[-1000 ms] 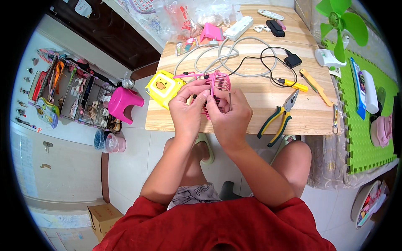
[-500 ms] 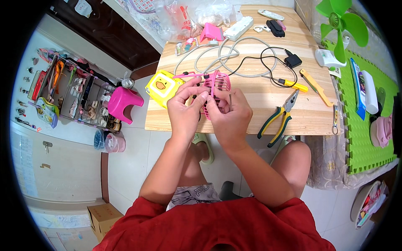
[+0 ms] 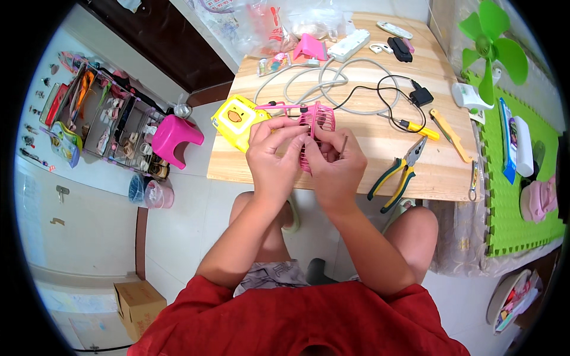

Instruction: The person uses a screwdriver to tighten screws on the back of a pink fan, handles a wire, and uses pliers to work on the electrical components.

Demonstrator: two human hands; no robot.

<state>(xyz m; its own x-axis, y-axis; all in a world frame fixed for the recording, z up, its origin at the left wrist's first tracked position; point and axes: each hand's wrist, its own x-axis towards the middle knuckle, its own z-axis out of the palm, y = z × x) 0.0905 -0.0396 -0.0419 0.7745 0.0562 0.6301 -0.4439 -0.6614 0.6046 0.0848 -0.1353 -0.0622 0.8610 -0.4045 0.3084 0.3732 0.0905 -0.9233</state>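
Clock directions are taken from the cage [image 3: 325,121]. The clear bag [image 3: 261,37] at 11 o'clock bears red print; the yellow pack [image 3: 233,118] at 9 to 10 o'clock shows a cartoon duck, its small lettering too fine to read; the box [image 3: 140,304] at 7 to 8 o'clock carries faint red characters.

The cage, bright pink with slender parallel bars, is held at the near edge of the bench [image 3: 233,167]. The left hand [image 3: 270,159] has its grip pinched closed on the rim; the right hand [image 3: 339,171] likewise, a thin rod [image 3: 345,144] projecting from it.
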